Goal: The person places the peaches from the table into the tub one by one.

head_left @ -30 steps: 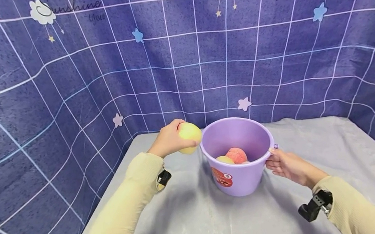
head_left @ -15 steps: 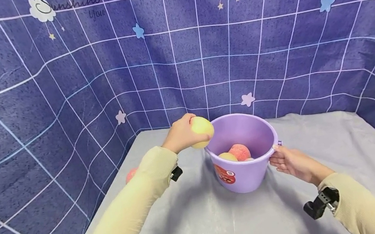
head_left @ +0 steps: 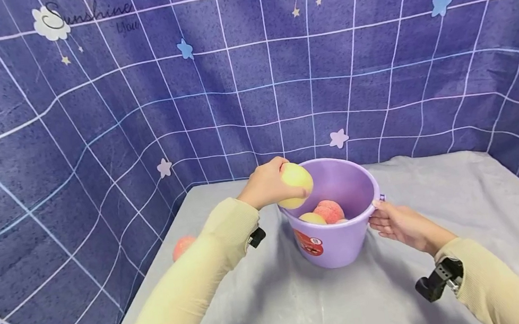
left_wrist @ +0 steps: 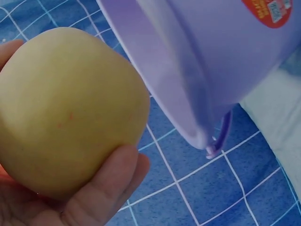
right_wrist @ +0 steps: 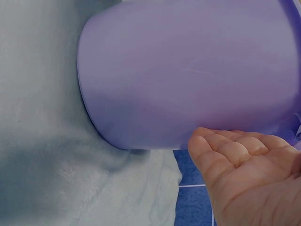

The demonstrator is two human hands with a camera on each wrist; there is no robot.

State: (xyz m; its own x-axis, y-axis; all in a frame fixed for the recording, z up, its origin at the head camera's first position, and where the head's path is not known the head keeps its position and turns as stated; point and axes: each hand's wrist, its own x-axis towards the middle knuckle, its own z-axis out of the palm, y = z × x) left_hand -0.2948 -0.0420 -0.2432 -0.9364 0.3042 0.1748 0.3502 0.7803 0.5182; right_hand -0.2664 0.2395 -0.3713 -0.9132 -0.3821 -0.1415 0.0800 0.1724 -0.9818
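Note:
My left hand point(head_left: 269, 183) grips a yellow round fruit point(head_left: 296, 179), its kind unclear. Both are at the left rim of a purple bucket point(head_left: 334, 247). In the left wrist view the fruit point(left_wrist: 70, 108) is smooth with faint red flecks, and the bucket's rim point(left_wrist: 188, 113) stands beside it. My right hand point(head_left: 403, 226) holds the bucket's right rim, thumb on top and fingers below. The right wrist view has these fingers point(right_wrist: 235, 150) bent against the bucket's side. Inside the bucket lie a red fruit point(head_left: 329, 211) and another yellow fruit point(head_left: 313, 218); more is partly hidden.
A red fruit point(head_left: 182, 246) lies on the grey cloth-covered table point(head_left: 276, 309) at the left, partly behind my left sleeve. A blue gridded curtain point(head_left: 231, 79) encloses the back and sides. The bucket bears a red label point(head_left: 309, 243).
My left hand has carried the yellow fruit rightward to the bucket's left rim. The red fruit on the left has come into view from behind the sleeve. My right hand keeps its hold.

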